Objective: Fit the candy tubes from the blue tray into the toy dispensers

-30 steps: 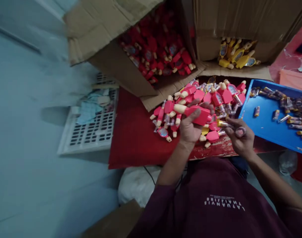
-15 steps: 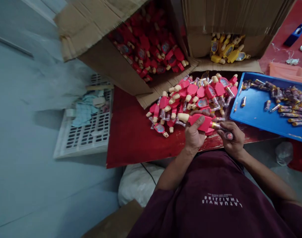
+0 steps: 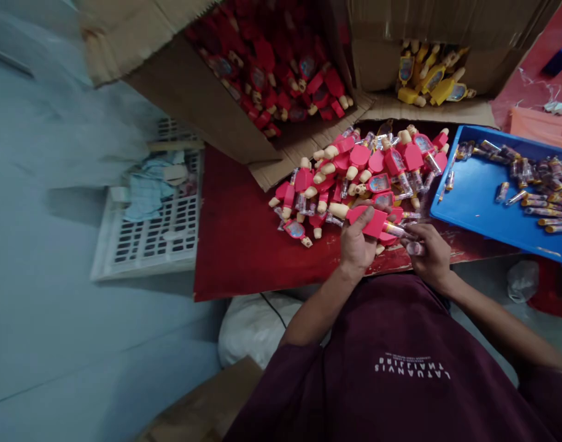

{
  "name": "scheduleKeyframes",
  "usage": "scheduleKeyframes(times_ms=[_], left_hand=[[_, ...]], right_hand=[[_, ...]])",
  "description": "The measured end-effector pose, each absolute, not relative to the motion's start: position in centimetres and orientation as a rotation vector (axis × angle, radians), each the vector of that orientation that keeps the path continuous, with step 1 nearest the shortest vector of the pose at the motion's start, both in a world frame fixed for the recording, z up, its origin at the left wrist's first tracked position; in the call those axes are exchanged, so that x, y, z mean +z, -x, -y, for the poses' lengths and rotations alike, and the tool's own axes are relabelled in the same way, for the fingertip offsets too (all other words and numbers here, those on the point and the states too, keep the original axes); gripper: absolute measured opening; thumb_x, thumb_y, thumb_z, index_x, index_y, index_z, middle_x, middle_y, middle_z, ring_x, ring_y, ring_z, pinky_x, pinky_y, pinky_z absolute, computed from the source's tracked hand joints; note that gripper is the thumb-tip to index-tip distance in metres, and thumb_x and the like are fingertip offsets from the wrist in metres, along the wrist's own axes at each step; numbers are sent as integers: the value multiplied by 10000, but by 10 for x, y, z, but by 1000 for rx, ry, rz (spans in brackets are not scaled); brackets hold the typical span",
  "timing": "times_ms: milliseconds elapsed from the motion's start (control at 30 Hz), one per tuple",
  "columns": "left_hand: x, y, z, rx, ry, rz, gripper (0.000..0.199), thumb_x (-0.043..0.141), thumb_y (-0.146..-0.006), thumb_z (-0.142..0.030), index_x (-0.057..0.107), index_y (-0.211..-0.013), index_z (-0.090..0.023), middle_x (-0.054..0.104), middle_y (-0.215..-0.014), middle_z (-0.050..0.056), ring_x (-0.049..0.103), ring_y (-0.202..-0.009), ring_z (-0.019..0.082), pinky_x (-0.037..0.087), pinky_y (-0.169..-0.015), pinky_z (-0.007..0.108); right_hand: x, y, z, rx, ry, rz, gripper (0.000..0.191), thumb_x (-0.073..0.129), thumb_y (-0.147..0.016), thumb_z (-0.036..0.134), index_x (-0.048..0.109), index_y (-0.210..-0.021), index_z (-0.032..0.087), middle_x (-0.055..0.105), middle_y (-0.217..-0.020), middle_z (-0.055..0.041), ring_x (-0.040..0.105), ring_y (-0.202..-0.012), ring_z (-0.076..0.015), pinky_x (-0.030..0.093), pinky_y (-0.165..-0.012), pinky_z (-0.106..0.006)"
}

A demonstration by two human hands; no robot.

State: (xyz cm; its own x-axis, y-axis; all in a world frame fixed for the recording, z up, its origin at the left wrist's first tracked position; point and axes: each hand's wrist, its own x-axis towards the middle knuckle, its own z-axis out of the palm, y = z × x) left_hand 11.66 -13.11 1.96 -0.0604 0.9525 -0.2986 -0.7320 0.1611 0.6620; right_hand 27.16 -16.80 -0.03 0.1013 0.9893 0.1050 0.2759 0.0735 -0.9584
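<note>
My left hand (image 3: 358, 243) is closed round a red toy (image 3: 368, 221) whose pale knob points left. A clear tube (image 3: 395, 229) with a yellow band sticks out of the toy's right end. Pinched at that tube is my right hand (image 3: 429, 250), which also has a second clear tube (image 3: 415, 248) under its fingers. Behind both hands lies a pile of red toys (image 3: 358, 155) mixed with clear tubes. To the right, a blue tray (image 3: 474, 202) holds many small filled tubes with yellow ends.
An open cardboard box (image 3: 207, 116) of red toys leans at the back left. Another box (image 3: 382, 67) holds yellow toys. A white crate (image 3: 147, 258) with a light blue cloth (image 3: 147, 190) stands left of the red table (image 3: 244, 245). An orange tray (image 3: 538, 126) lies at the back right.
The whole view has shifted slightly. The red toy has tilted, its right end lower, and the second tube in my right hand has turned. Both hands keep their hold.
</note>
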Motion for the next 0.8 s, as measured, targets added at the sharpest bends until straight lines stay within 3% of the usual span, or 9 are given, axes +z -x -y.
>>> scheduleKeyframes(times_ms=[67, 133, 200, 267, 333, 433, 533, 667, 800], left_hand=[[20, -112, 131, 1399, -372, -812, 337, 829, -705, -341, 614, -939, -229, 700, -893, 24, 716, -951, 253, 592, -845, 417], [21, -106, 131, 1340, -431, -800, 363, 836, -695, -363, 616, -954, -236, 706, -924, 38, 706, -1017, 290, 598, -824, 426], [20, -99, 130, 1287, -461, -808, 382, 833, -694, -402, 625, -968, -240, 712, -934, 53, 699, -1041, 312, 607, -787, 424], [17, -93, 130, 1308, -447, -844, 389, 830, -696, -418, 632, -980, -240, 715, -918, 55, 706, -1016, 303, 611, -774, 414], [13, -91, 130, 1384, -401, -871, 385, 834, -692, -394, 632, -979, -235, 713, -886, 41, 719, -959, 274, 609, -789, 400], [8, -91, 134, 1472, -339, -879, 365, 830, -697, -349, 625, -972, -223, 711, -853, 21, 731, -891, 240, 606, -811, 383], [5, -90, 139, 1482, -354, -881, 359, 821, -706, -337, 622, -979, -212, 715, -844, 23, 733, -903, 247, 607, -825, 391], [5, -88, 146, 1435, -366, -850, 390, 815, -696, -350, 623, -999, -197, 717, -818, 34, 735, -897, 266, 614, -797, 400], [-7, -71, 149, 1427, -299, -935, 488, 813, -679, -387, 599, -1068, -183, 706, -813, 35, 734, -774, 244, 611, -713, 376]], right_hand=[[-1, -267, 169, 1079, 1402, 1222, 296, 715, -819, 495, 677, -902, 214, 707, -832, -62, 629, -678, -172, 528, -597, -306], [4, -262, 167, 1501, 1395, 1006, 363, 617, -878, 552, 608, -793, 199, 622, -643, -14, 404, -417, -94, 368, -385, -247], [10, -260, 165, 1814, 1340, 921, 431, 547, -904, 591, 561, -732, 196, 565, -565, 6, 269, -359, -71, 277, -326, -236], [10, -258, 165, 1709, 1354, 1085, 391, 588, -894, 559, 611, -782, 186, 635, -662, -31, 417, -423, -99, 397, -389, -252], [4, -255, 167, 1308, 1381, 1381, 289, 673, -858, 470, 686, -946, 195, 707, -898, -86, 629, -689, -177, 544, -605, -314], [-10, -248, 172, 900, 1334, 1630, 303, 730, -808, 346, 709, -1090, 237, 691, -1083, -103, 652, -972, -242, 545, -819, -381], [-14, -240, 175, 1166, 1357, 1372, 236, 700, -843, 384, 703, -1001, 208, 674, -846, -58, 601, -705, -172, 499, -629, -310], [-2, -231, 174, 1911, 1245, 775, 314, 721, -813, 473, 630, -829, 173, 588, -657, -3, 302, -428, -55, 243, -394, -220], [0, -231, 172, 1933, 1351, 1000, 347, 740, -807, 486, 690, -929, 165, 669, -755, -43, 526, -530, -119, 423, -472, -257]])
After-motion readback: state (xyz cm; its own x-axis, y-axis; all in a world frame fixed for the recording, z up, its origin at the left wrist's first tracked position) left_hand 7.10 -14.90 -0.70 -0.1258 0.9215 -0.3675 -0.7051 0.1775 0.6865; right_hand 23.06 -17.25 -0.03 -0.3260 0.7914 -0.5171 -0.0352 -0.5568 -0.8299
